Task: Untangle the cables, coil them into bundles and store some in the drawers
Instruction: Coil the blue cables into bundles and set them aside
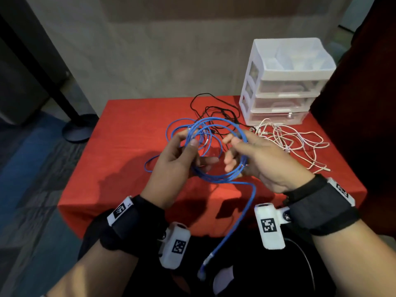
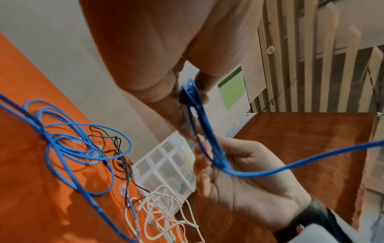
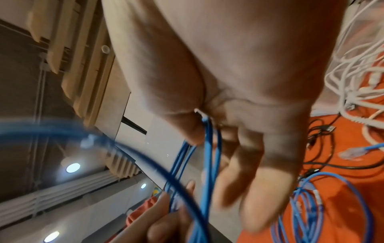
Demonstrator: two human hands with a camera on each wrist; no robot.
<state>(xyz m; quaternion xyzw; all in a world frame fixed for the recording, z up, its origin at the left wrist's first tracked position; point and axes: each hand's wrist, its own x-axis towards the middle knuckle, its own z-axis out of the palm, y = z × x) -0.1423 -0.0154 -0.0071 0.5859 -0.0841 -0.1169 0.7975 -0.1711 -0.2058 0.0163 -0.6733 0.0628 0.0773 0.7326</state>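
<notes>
A blue cable coil (image 1: 216, 177) of several loops hangs in the air above the red table (image 1: 128, 146), held between both hands. My left hand (image 1: 190, 146) pinches its left side with thumb and fingers, as the left wrist view shows (image 2: 187, 88). My right hand (image 1: 237, 151) holds the right side, with the strands (image 3: 207, 156) running under the thumb (image 3: 193, 131) and the fingers loosely extended. The coil's free tail (image 1: 246, 211) drops off the table's near edge to a plug (image 1: 203, 271). The white drawer unit (image 1: 282, 82) stands at the back right with its drawers closed.
Loose blue cable (image 2: 83, 148) lies on the cloth behind the hands. A black cable (image 1: 214, 108) tangles beside it. White cables (image 1: 295, 142) sprawl in front of the drawer unit. A dark stand base (image 1: 79, 129) sits on the floor to the left.
</notes>
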